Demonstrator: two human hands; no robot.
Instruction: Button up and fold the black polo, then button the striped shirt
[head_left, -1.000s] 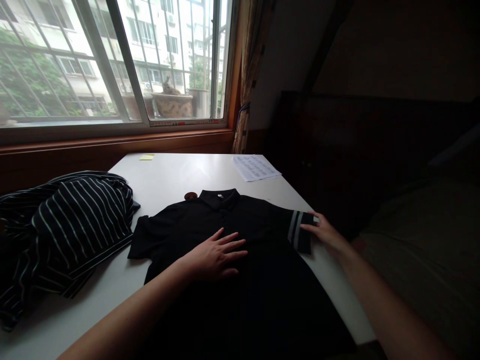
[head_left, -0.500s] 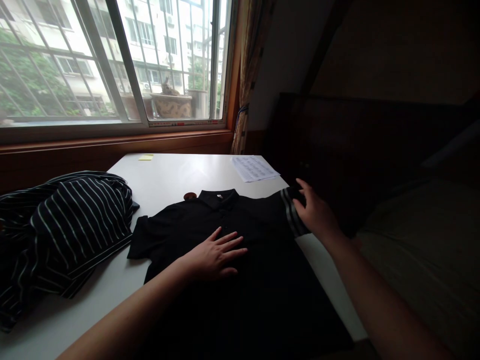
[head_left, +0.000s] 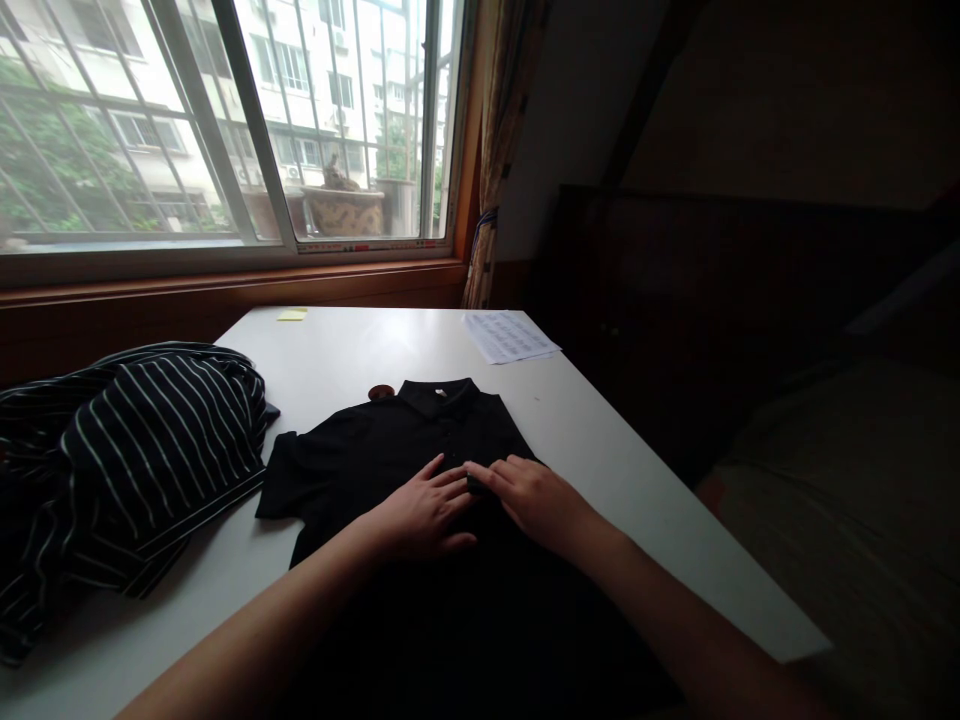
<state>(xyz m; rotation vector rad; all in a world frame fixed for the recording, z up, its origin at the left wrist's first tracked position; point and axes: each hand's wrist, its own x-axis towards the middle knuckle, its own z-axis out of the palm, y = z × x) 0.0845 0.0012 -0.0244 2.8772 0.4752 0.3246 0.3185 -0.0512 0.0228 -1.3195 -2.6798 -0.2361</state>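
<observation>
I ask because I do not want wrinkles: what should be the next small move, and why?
Probably slide the left hand gently aside while the right hand keeps the fold down: the black shirt's right side is turned inward, and the left hand lies flat at its middle, right against the right fingertips.

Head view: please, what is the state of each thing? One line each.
Black shirt: laid out, right side folded inward
Striped garment: bunched in a heap
Curtain: gathered and tied
Window: open or shut, cannot tell
Papers: lying flat
Yellow note: lying flat
Left hand: open on shirt
Right hand: on shirt, fingers bent
</observation>
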